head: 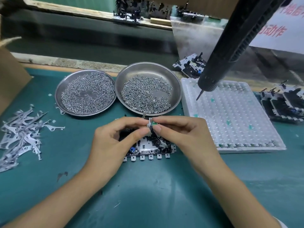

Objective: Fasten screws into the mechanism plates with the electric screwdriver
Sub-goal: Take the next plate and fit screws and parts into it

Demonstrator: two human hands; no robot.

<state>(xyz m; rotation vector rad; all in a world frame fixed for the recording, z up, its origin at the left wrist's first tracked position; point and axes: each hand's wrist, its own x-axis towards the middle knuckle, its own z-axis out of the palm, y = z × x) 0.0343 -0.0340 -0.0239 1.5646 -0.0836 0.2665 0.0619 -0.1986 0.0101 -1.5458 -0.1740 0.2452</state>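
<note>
2 screw dishes (148, 69) | green mat (148, 186) | left hand (113, 142), right hand (182, 134) pinch small part (152, 124)

Black-and-silver mechanism plate (148, 148) flat on green mat, screws (144, 94) heaped in steel dish, black electric screwdriver (230, 50) hanging tilted above.

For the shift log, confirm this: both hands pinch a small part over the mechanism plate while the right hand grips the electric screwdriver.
Wrong on the screwdriver. The head view shows the electric screwdriver hanging free above the white tray, in nobody's grip. Both the left hand and right hand pinch the small part over the mechanism plate.
</note>
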